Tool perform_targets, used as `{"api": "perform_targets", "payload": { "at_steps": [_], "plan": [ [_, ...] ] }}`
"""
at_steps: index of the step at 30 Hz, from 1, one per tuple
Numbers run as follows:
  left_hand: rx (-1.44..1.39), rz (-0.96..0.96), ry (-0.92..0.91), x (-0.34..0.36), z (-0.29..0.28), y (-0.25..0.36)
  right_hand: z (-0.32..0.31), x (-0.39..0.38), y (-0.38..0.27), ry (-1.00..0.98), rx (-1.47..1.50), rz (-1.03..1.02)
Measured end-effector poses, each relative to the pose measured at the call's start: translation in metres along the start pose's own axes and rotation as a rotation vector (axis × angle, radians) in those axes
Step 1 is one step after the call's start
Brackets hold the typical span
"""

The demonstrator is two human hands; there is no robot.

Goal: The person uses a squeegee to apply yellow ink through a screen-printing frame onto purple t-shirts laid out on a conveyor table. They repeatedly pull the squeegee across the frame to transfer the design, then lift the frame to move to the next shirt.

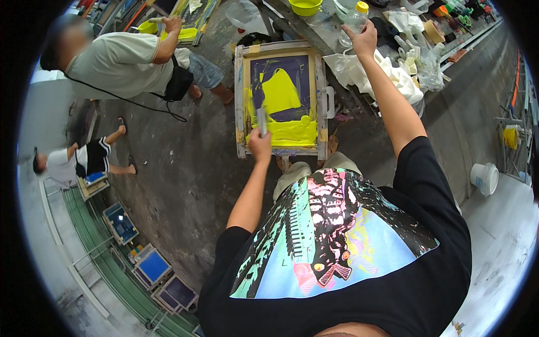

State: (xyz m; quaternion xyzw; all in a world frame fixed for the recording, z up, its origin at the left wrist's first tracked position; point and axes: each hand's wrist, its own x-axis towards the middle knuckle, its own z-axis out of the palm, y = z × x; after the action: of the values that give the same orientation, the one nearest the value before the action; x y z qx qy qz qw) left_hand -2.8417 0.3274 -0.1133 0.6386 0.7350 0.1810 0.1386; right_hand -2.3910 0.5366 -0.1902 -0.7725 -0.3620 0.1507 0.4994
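My left hand [260, 147] is closed round the handle of a grey, flat-bladed scraper [262, 121], slightly blurred, over the lower left of a screen-printing frame [241, 96]. Bright yellow ink [281, 92] lies on the frame's dark purple mesh, with a thick band of it along the near side. Out to the right, my right hand [365, 40] grips a clear plastic bottle [353, 21] with a yellow cap, above the cluttered bench.
White cloth [393, 76] hangs off the bench edge beside plastic bags and tape rolls. A yellow-green bowl [305, 6] stands beyond the frame. At left, a co-worker [120, 64] reaches over another inked frame; a second person [78, 160] is farther off. A white bucket [484, 178] stands at right.
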Motion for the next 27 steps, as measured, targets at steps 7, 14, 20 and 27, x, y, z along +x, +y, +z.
{"api": "perform_targets", "payload": {
  "at_steps": [7, 14, 20, 27],
  "plan": [
    [-0.152, -0.043, -0.316, 0.026, 0.027, 0.057, -0.016, -0.011, -0.006, 0.079, -0.033, -0.021],
    [0.175, 0.344, -0.362, 0.003, 0.007, 0.034, -0.116, -0.175, -0.054, -0.116, 0.262, 0.103],
    [0.192, 0.793, -0.597, 0.020, 0.019, 0.040, -0.149, -0.350, 0.044, -0.316, 0.114, 0.283],
    [0.252, 0.440, -0.747, 0.089, -0.048, 0.010, -0.250, -0.473, 0.187, -0.513, -0.298, 0.798]
  ]
}}
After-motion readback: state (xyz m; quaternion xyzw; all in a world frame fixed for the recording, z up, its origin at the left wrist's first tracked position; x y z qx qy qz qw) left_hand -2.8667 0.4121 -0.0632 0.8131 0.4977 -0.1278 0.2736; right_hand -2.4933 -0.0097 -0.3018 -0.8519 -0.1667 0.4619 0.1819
